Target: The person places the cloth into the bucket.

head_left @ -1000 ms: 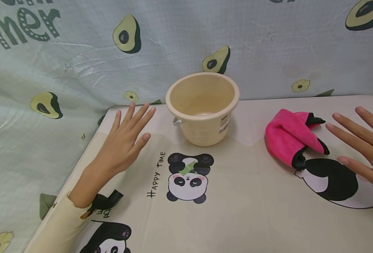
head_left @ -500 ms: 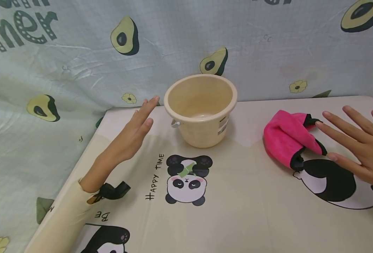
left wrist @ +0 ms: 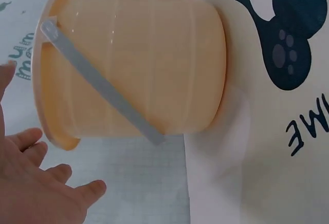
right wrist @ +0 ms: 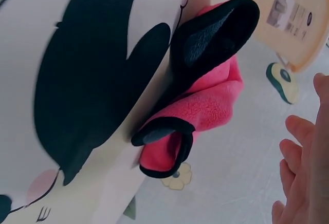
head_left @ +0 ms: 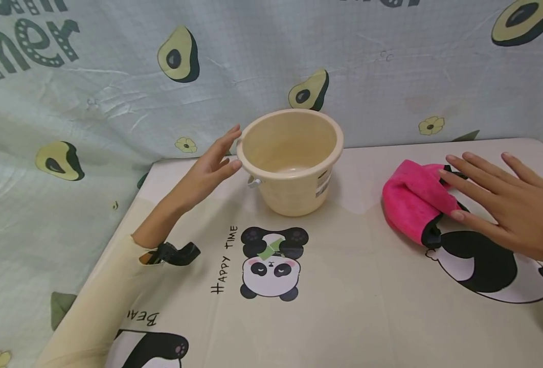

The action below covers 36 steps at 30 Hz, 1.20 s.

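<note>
A cream plastic bucket stands upright at the back middle of the table, with nothing showing inside. Its grey handle hangs down along the side in the left wrist view. My left hand is at the bucket's left side, fingers spread loosely and fingertips right at the rim. Toward the right lies a crumpled pink cloth with black edging, its folds standing up in the right wrist view. Fingers extended, my right hand hovers at the cloth's right side and overlaps its edge in the head view. Neither hand holds anything.
The table cover bears printed pandas and lettering. Behind and to the left hangs a pale sheet with avocado prints, close behind the bucket. A black strap sticks out from the left wrist.
My left hand has moved right and away from me to the bucket's rim, turning on its side. My right hand has moved left over the cloth's edge. Bucket and cloth stay put.
</note>
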### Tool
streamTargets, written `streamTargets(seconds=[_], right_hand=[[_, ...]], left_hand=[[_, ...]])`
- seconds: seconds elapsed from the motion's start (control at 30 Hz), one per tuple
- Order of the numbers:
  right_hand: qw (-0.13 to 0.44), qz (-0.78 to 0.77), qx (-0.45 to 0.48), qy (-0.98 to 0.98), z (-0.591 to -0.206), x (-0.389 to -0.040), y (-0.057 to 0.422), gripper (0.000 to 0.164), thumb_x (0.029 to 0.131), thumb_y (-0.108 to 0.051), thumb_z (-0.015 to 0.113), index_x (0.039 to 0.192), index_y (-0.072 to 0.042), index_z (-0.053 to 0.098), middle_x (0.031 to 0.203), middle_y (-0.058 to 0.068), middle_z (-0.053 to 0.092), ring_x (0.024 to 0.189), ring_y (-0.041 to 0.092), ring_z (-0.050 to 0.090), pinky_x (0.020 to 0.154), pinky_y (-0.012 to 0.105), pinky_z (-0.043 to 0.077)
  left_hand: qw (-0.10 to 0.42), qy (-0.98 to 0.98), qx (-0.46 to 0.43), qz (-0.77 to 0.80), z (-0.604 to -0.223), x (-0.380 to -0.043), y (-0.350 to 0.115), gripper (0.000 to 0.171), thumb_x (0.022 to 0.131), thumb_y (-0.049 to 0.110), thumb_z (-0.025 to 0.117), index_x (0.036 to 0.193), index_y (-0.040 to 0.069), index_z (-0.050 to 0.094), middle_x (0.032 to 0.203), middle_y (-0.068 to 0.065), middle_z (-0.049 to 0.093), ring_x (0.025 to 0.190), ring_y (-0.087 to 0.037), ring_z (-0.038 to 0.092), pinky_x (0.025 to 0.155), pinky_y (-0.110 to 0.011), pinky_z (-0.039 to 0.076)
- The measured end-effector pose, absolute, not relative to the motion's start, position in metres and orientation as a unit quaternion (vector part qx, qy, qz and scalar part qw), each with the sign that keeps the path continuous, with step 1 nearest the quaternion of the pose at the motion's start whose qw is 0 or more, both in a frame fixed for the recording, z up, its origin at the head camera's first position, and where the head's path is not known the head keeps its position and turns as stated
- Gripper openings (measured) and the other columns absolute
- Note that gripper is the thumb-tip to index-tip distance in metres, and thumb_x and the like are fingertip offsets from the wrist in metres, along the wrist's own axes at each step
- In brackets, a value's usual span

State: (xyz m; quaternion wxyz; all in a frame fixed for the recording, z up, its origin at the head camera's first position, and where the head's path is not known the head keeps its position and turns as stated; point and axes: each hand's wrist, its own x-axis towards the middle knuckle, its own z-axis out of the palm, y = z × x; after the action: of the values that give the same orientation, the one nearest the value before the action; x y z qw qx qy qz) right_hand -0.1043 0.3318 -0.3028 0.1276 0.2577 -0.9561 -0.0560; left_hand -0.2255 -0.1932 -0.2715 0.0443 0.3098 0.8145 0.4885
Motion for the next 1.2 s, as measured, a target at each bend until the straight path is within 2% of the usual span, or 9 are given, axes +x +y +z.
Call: streamTargets(seconds=[0.23, 0.33, 0.43, 0.5, 0.6, 0.8, 1.0, 1.1, 1.2], right_hand=[[0.09, 0.022, 0.254, -0.963, -0.3, -0.117, 0.33, 0.081, 0.095, -0.044, 0.066, 0.161, -0.012, 0.031, 0.169, 0.011, 0.017, 0.156, 0.027, 0.01, 0.125, 0.039, -0.009], [0.053, 0.066, 0.226, -0.971, -0.298, -0.122, 0.328, 0.077, 0.098, -0.04, 0.064, 0.163, -0.017, 0.027, 0.169, 0.009, 0.018, 0.154, 0.033, 0.019, 0.125, 0.054, 0.012], [0.021, 0.093, 0.192, -0.977, -0.296, -0.128, 0.327, 0.075, 0.101, -0.039, 0.061, 0.164, -0.023, 0.023, 0.17, 0.007, 0.017, 0.147, 0.04, 0.031, 0.108, 0.071, 0.033], [0.011, 0.105, 0.181, -0.978, -0.296, -0.133, 0.328, 0.073, 0.102, -0.038, 0.06, 0.164, -0.023, 0.024, 0.17, 0.007, 0.017, 0.14, 0.044, 0.04, 0.096, 0.074, 0.04], [0.003, 0.119, 0.179, -0.977, -0.296, -0.141, 0.329, 0.071, 0.103, -0.037, 0.059, 0.163, -0.021, 0.026, 0.169, 0.009, 0.019, 0.133, 0.048, 0.046, 0.094, 0.073, 0.04], [-0.01, 0.178, 0.22, -0.959, -0.299, -0.156, 0.321, 0.068, 0.098, -0.032, 0.066, 0.158, -0.019, 0.038, 0.165, 0.013, 0.026, 0.147, 0.042, 0.025, 0.106, 0.075, 0.029], [-0.023, 0.176, 0.245, -0.953, -0.306, -0.161, 0.313, 0.073, 0.092, -0.031, 0.072, 0.156, -0.015, 0.042, 0.163, 0.016, 0.029, 0.149, 0.045, 0.018, 0.11, 0.075, 0.024], [-0.032, 0.18, 0.237, -0.954, -0.309, -0.161, 0.312, 0.076, 0.089, -0.032, 0.075, 0.155, -0.014, 0.042, 0.163, 0.016, 0.028, 0.149, 0.047, 0.016, 0.109, 0.076, 0.024], [-0.053, 0.195, 0.223, -0.954, -0.312, -0.159, 0.311, 0.081, 0.088, -0.035, 0.075, 0.157, -0.014, 0.039, 0.164, 0.017, 0.024, 0.148, 0.051, 0.013, 0.106, 0.079, 0.023]], left_hand=[[0.068, 0.803, 0.307, 0.506, -0.272, -0.243, -0.184, 0.078, 0.098, 0.032, 0.07, 0.162, 0.016, 0.028, 0.169, 0.013, 0.014, 0.154, -0.008, 0.015, 0.124, -0.043, 0.023], [0.082, 0.797, 0.304, 0.515, -0.272, -0.247, -0.184, 0.076, 0.097, 0.031, 0.071, 0.161, 0.016, 0.031, 0.168, 0.014, 0.016, 0.154, -0.009, 0.019, 0.123, -0.044, 0.027], [0.085, 0.793, 0.306, 0.519, -0.272, -0.252, -0.184, 0.072, 0.098, 0.03, 0.07, 0.159, 0.016, 0.035, 0.167, 0.016, 0.021, 0.153, -0.01, 0.022, 0.122, -0.046, 0.028], [0.082, 0.794, 0.31, 0.517, -0.272, -0.254, -0.183, 0.069, 0.098, 0.031, 0.07, 0.158, 0.016, 0.038, 0.166, 0.016, 0.024, 0.152, -0.01, 0.023, 0.121, -0.047, 0.03], [0.071, 0.796, 0.308, 0.515, -0.27, -0.258, -0.18, 0.068, 0.097, 0.038, 0.07, 0.155, 0.013, 0.044, 0.165, 0.016, 0.027, 0.152, -0.011, 0.024, 0.121, -0.049, 0.029], [0.071, 0.797, 0.284, 0.528, -0.271, -0.258, -0.18, 0.064, 0.093, 0.038, 0.075, 0.144, 0.005, 0.055, 0.164, 0.015, 0.028, 0.152, -0.013, 0.025, 0.123, -0.05, 0.023], [0.097, 0.768, 0.274, 0.57, -0.275, -0.257, -0.183, 0.072, 0.091, 0.035, 0.078, 0.15, 0.005, 0.049, 0.166, 0.013, 0.022, 0.151, -0.023, 0.03, 0.115, -0.037, 0.04], [0.101, 0.758, 0.278, 0.582, -0.275, -0.257, -0.181, 0.073, 0.091, 0.032, 0.078, 0.152, 0.006, 0.047, 0.167, 0.012, 0.022, 0.15, -0.027, 0.032, 0.108, -0.026, 0.045], [0.11, 0.737, 0.278, 0.606, -0.277, -0.258, -0.178, 0.073, 0.091, 0.029, 0.079, 0.151, 0.004, 0.047, 0.166, 0.01, 0.023, 0.147, -0.029, 0.036, 0.105, -0.024, 0.047]])
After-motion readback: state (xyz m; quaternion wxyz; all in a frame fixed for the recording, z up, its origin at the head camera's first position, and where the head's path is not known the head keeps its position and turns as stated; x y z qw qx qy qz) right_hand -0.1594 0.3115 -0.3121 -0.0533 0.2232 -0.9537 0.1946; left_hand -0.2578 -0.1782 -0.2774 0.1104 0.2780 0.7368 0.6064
